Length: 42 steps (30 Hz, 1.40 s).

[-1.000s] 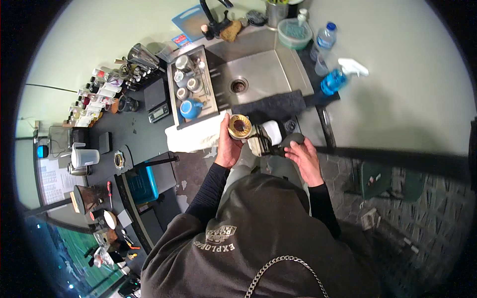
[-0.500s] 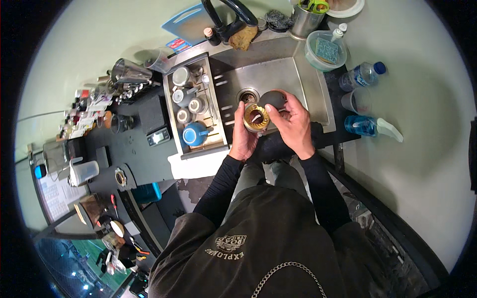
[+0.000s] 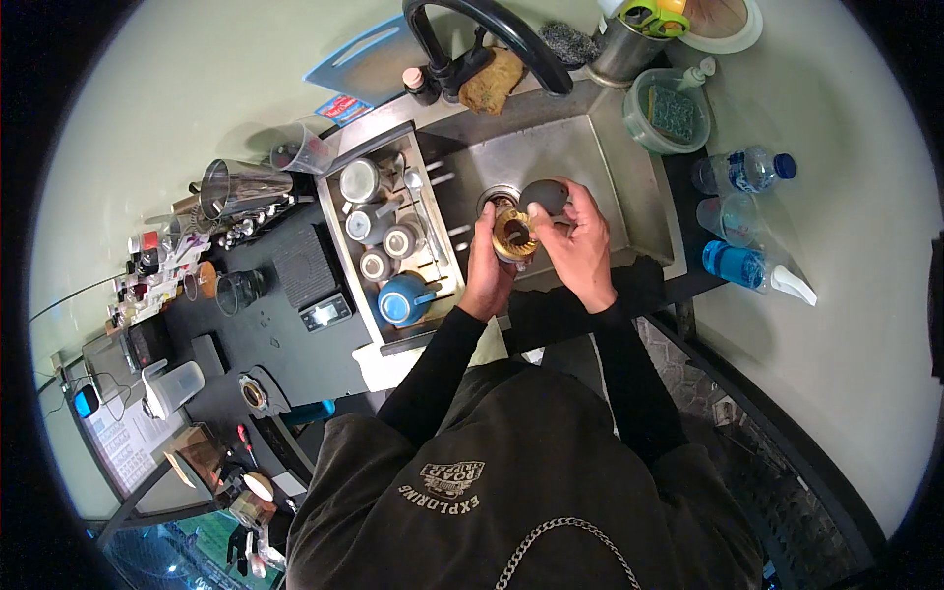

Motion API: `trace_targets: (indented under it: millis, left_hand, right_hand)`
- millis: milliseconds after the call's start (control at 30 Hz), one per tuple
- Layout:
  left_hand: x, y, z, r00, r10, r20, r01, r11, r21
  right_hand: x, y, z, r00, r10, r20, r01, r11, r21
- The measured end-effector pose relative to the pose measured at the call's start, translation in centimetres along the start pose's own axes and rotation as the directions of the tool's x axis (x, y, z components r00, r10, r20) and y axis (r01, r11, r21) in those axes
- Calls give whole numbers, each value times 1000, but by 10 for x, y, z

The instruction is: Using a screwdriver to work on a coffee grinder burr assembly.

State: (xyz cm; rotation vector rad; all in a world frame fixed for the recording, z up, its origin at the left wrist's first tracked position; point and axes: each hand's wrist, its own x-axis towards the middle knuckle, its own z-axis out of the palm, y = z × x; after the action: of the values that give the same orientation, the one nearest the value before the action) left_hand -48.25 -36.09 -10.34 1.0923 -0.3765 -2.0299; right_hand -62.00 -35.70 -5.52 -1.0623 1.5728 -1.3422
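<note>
Over the sink (image 3: 629, 172), my left hand (image 3: 485, 273) is closed around a round, gold-coloured ring with ridged teeth (image 3: 514, 234), which looks like a coffee grinder burr. A dark hollow shows at its centre. My right hand (image 3: 578, 251) is closed on a dark grey, smooth, rounded piece (image 3: 544, 196) whose exact kind I cannot make out. The right thumb lies at its lower edge, close beside the gold ring. Part of the drain (image 3: 500, 195) is visible just beyond the two pieces. The undersides of both are hidden by my fingers.
Left of the sink, a drying rack (image 3: 433, 236) holds several cups, including a blue cup (image 3: 403, 300). A black faucet (image 3: 501, 39) arches over the far edge. On the right stand a sponge tub (image 3: 664, 138), a water bottle (image 3: 752, 170) and a blue spray bottle (image 3: 733, 264).
The whole view has shifted and turned slightly. Both hands keep their holds. Inside the gold ring, a pale streak seen earlier has given way to a dark centre.
</note>
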Motion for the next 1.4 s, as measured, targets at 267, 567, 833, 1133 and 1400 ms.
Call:
trace_targets:
  millis: [267, 567, 833, 1133, 1400]
  left_hand:
    - [1, -6, -1, 999, 13, 38, -16, 997, 81]
    - [28, -11, 3, 913, 407, -17, -362, 831, 423]
    - [27, -17, 15, 910, 413, 43, -392, 821, 414]
    - [41, -32, 6, 905, 417, 87, -415, 819, 395]
    - [51, -39, 8, 907, 418, 50, -394, 803, 447]
  right_hand:
    - [5, 3, -6, 980, 192, 51, -197, 975, 101]
    - [-3, 9, -25, 978, 189, 91, -203, 961, 188]
    - [-7, 19, -31, 983, 185, 15, -185, 964, 193]
    - [-12, 31, -30, 976, 216, -25, -203, 947, 251]
    - [-15, 45, -30, 973, 208, -98, -167, 932, 322]
